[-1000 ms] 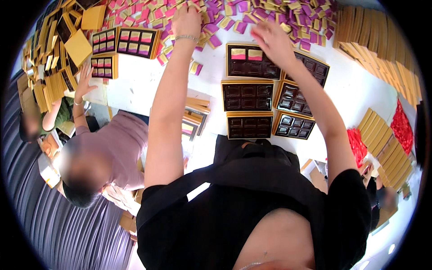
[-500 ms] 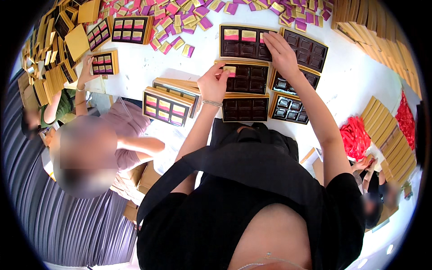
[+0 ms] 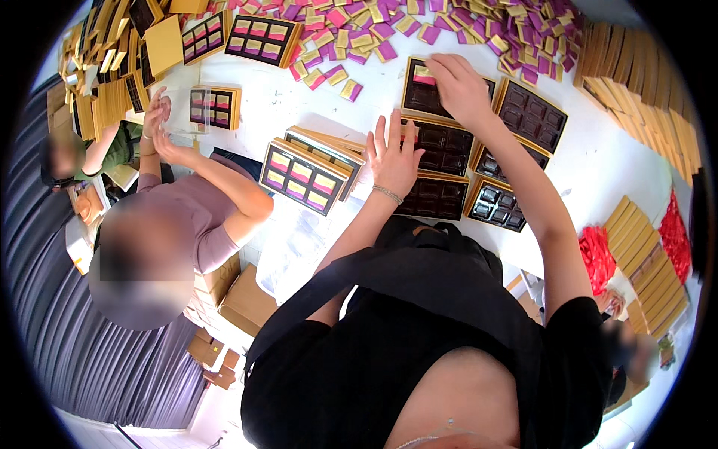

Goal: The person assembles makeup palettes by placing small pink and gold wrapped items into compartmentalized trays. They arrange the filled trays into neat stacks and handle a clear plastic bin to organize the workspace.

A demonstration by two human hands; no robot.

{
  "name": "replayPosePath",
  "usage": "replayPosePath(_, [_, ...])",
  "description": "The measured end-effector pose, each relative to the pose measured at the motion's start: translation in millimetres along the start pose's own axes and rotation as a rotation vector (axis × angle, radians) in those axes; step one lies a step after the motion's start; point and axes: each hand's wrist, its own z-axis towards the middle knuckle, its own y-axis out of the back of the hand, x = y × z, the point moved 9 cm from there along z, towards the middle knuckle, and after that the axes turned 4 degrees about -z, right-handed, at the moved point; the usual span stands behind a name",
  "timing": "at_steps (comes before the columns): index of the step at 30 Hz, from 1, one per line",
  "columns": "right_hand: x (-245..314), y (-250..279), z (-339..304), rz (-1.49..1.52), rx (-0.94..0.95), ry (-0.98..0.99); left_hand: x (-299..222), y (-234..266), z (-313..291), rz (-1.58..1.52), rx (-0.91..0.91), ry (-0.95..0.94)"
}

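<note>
Pieces (image 3: 424, 75) are seemingly filling trays (image 3: 443, 148); left grip (image 3: 394, 165) is lying splayed, empty; right grip's (image 3: 464, 91) state is appearing indeterminable; next move is likely requiring alignment.

A: Legible text, any view: what do we have?
B: None that we can read. Loose wrapped pieces (image 3: 429, 34), upper middle of the frame: gold bands, any print on them too small for us to resolve.
A: And the boxed pieces (image 3: 301, 171), left of centre?
B: Same reading. We discern faint marks on their gold parts, letters indistinct.
</note>
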Motion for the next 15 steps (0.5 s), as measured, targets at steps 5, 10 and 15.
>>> replayPosePath(5, [-4.1, -95.1, 98.6, 0.058, 0.063, -0.006, 79.8, 71.0, 110.1, -0.38, -0.018, 0.423])
replayPosePath(10, [40.9, -147.0, 155.6, -0.083, 0.097, 0.234, 176.1, 70.6, 207.2, 0.036, -0.213, 0.215])
replayPosePath(15, [9.9, -126.2, 141.5, -0.013, 0.141, 0.152, 168.9, 33.3, 246.8, 0.184, 0.083, 0.158])
